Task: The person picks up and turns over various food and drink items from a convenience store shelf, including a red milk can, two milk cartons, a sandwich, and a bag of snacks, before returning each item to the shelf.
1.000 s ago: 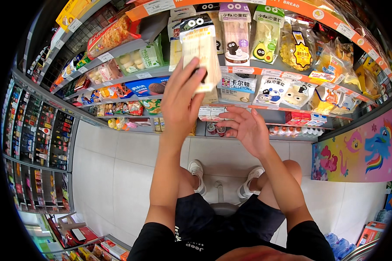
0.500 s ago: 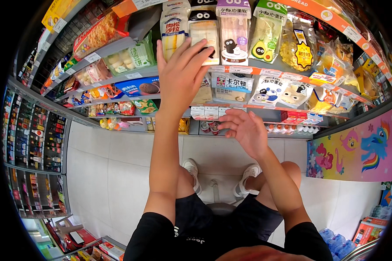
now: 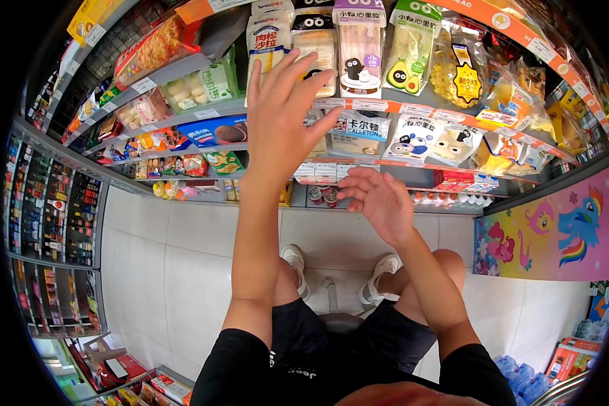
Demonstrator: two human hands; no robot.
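Here's my left hand (image 3: 281, 132), up front at the bread shelf (image 3: 348, 103), fingers (image 3: 314, 86) fanned wide, thumb standing off to the right, nothing in the grip! And just past those tips, a touch to the right of the middle of the spread, there's the black-topped sandwich pack (image 3: 317, 46), lying beyond and above the fingers, its lower part partly behind them. Touching or just shy of it? From straight behind my own hand I can't honestly call that

Left is clearly the nearer side: my right hand (image 3: 389, 213) hangs lower and closer to my body, fingers loosely bent, no item in them, well apart from the pack

Now the lie of it! Long axis running nearly straight away from me, close to upright in its row, dark header with the white eyes at the far, upper end, bottom edge toward me over the shelf lip. My forearm runs almost the same way, so hand and pack are roughly in line. Hard by on its left, the blue-banded pack (image 3: 269, 34), half covered by my fingers; on its right, the purple-topped pack (image 3: 360, 54), standing almost parallel
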